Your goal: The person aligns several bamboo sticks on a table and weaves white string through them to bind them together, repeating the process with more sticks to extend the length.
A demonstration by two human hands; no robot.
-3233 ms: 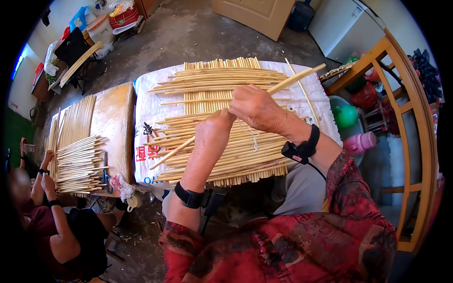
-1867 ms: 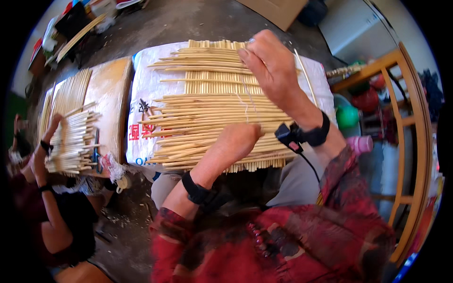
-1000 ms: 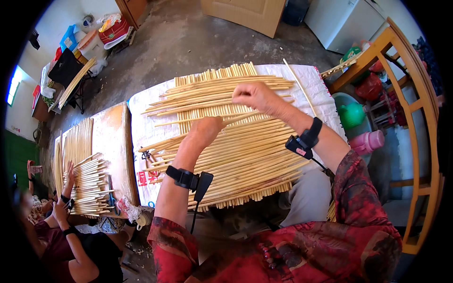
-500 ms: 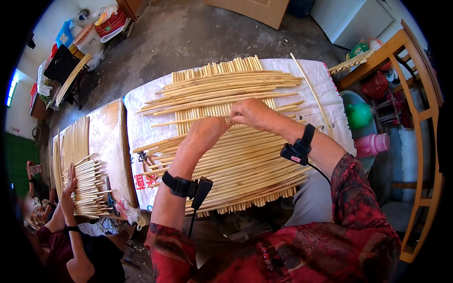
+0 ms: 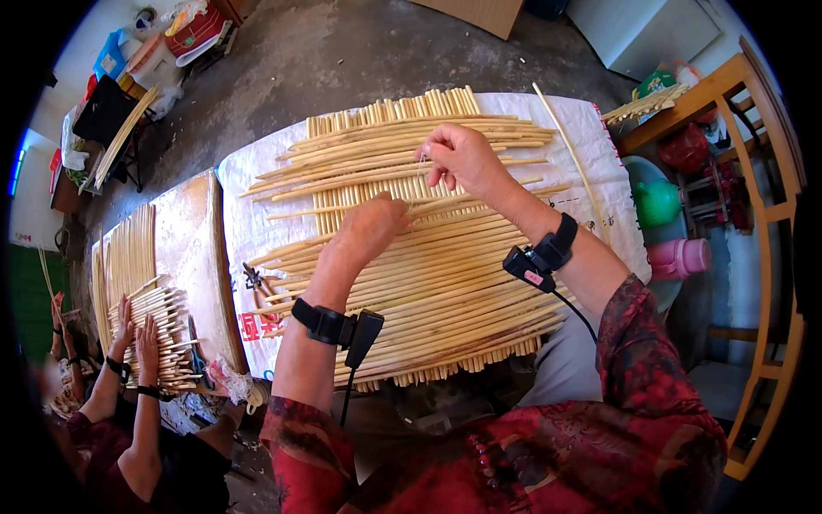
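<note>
Peeled, straw-coloured sticks [image 5: 428, 291] lie side by side crosswise over a lower layer of upright sticks [image 5: 411, 107] on a white cloth [image 5: 257, 167]. At the edge of the crosswise rows, my left hand [image 5: 374, 224] is closed on a stick, its fingertips partly hidden. Raised above the sticks, my right hand [image 5: 467, 161] pinches a thin strand [image 5: 422, 167] that hangs toward the sticks; whether it is wire or thread I cannot tell. Loose sticks [image 5: 394, 154] lie beyond both hands. Dark-handled pliers [image 5: 254, 278] rest left of the rows.
One long stick [image 5: 569, 150] lies apart at the right of the cloth. A board [image 5: 193, 231] to the left bears more sticks, where a co-worker's hands [image 5: 137, 343] lie flat. A wooden frame [image 5: 762, 206] and a basin with a pink jug [image 5: 681, 259] stand at right.
My right hand has lifted up and away from my left, drawing the strand with it. My left hand stays at the stick. The co-worker's second hand now shows on their sticks.
</note>
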